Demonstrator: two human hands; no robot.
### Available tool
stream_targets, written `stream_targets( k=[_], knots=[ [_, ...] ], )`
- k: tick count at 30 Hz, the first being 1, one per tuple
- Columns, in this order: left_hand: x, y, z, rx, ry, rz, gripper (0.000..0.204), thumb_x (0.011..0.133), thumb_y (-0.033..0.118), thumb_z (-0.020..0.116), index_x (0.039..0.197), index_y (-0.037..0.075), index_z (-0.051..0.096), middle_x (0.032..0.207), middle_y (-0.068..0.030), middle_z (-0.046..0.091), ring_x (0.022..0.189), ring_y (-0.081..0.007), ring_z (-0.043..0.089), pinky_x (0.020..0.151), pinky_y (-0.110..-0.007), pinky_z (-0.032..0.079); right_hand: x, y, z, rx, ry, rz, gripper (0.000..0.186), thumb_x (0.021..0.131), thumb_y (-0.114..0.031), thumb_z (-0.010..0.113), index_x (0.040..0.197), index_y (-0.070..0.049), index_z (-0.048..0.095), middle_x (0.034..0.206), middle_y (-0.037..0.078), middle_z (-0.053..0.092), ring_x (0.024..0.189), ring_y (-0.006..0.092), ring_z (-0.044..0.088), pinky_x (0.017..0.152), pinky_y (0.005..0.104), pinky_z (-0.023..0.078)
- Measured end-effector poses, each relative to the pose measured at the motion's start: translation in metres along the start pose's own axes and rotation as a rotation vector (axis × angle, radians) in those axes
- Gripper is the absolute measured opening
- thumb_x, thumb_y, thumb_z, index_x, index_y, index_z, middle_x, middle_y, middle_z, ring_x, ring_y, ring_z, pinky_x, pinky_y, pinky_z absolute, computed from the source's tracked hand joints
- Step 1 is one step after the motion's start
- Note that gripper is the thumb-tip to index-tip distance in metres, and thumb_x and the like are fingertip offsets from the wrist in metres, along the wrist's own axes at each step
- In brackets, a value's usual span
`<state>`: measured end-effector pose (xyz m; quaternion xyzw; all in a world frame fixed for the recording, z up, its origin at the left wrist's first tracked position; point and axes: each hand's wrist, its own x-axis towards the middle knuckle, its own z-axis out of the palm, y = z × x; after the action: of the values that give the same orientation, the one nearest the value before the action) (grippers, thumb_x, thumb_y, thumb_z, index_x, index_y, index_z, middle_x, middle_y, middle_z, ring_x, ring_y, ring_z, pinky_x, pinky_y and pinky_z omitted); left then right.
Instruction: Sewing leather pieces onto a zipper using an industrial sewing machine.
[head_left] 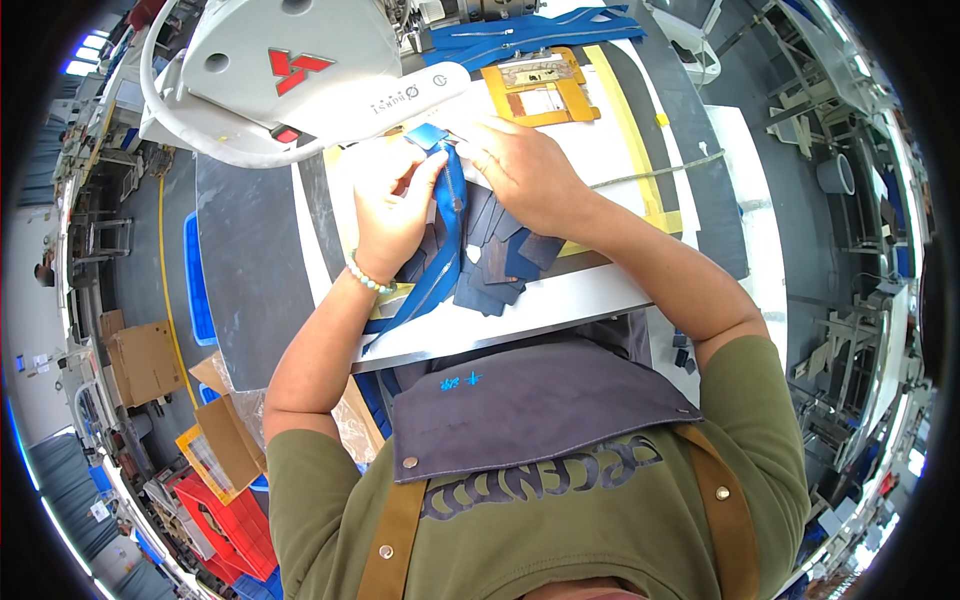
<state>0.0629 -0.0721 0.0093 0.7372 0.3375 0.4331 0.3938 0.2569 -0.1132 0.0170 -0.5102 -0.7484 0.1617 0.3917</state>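
Note:
A long blue zipper (453, 215) hangs from between my hands and trails down over the table's front edge. My left hand (388, 212), with a beaded bracelet at the wrist, pinches it near its top end between thumb and fingers. At that end sits a small blue fabric piece (427, 135), just below the sewing machine's white arm. My right hand (530, 172) closes its fingertips on the right side of this piece; part of the grip is hidden. Beneath the hands lies a pile of small dark fabric pieces (497, 264), partly under the zipper.
The large white sewing machine (300, 75) fills the area ahead and left. Beyond my right hand lie a yellow frame template (578, 105) and more blue zippers (540, 32). A blue bin (198, 280) and cardboard boxes (145, 360) stand on the floor at left.

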Motion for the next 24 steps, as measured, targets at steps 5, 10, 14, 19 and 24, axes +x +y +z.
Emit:
stream_targets(
  k=[5, 10, 14, 19, 24],
  knots=[
    [-0.009, -0.004, 0.006, 0.115, 0.032, 0.071, 0.003, 0.088, 0.000, 0.074, 0.087, -0.001, 0.073, 0.069, -0.0066, 0.064, 0.059, -0.0134, 0.058, 0.057, -0.027, 0.044, 0.006, -0.002, -0.004, 0.150, -0.097, 0.128, 0.033, 0.098, -0.016, 0.047, 0.124, 0.000, 0.061, 0.108, 0.022, 0.066, 0.097, 0.0404, 0.063, 0.081, 0.0463, 0.052],
    [0.000, -0.006, 0.004, 0.046, -0.096, -0.124, 0.007, 0.092, 0.004, 0.073, 0.096, -0.001, 0.070, 0.073, -0.0008, 0.063, 0.067, -0.0088, 0.058, 0.061, -0.025, 0.045, 0.001, 0.007, 0.002, -0.051, 0.032, -0.015, 0.036, 0.094, -0.013, 0.051, 0.126, 0.002, 0.059, 0.116, 0.020, 0.064, 0.100, 0.0389, 0.064, 0.083, 0.0452, 0.054],
    [-0.004, -0.011, 0.007, -0.273, -0.029, -0.302, 0.018, 0.095, 0.007, 0.071, 0.110, 0.000, 0.067, 0.094, -0.0043, 0.065, 0.088, -0.0106, 0.061, 0.077, -0.027, 0.048, 0.000, 0.012, 0.013, -0.113, 0.153, -0.156, 0.036, 0.093, -0.011, 0.052, 0.126, 0.004, 0.057, 0.119, 0.020, 0.062, 0.099, 0.0379, 0.064, 0.081, 0.0440, 0.055],
    [-0.012, -0.038, -0.003, 0.669, -0.145, 0.151, 0.034, 0.088, 0.001, 0.068, 0.122, 0.001, 0.066, 0.106, -0.0144, 0.067, 0.099, -0.0277, 0.065, 0.091, -0.040, 0.050, -0.002, -0.008, 0.009, -0.119, 0.068, -0.107, 0.032, 0.089, -0.008, 0.057, 0.119, 0.003, 0.057, 0.107, 0.018, 0.060, 0.092, 0.0358, 0.065, 0.074, 0.0423, 0.056],
    [-0.011, -0.037, -0.006, 0.752, -0.169, 0.532, 0.050, 0.082, -0.002, 0.068, 0.131, 0.003, 0.064, 0.111, -0.0190, 0.066, 0.102, -0.0372, 0.064, 0.096, -0.048, 0.048, 0.001, 0.008, -0.009, -0.226, -0.039, -0.056, 0.025, 0.090, -0.009, 0.059, 0.113, -0.001, 0.060, 0.104, 0.014, 0.061, 0.086, 0.0348, 0.065, 0.068, 0.0417, 0.054]
  ],
)
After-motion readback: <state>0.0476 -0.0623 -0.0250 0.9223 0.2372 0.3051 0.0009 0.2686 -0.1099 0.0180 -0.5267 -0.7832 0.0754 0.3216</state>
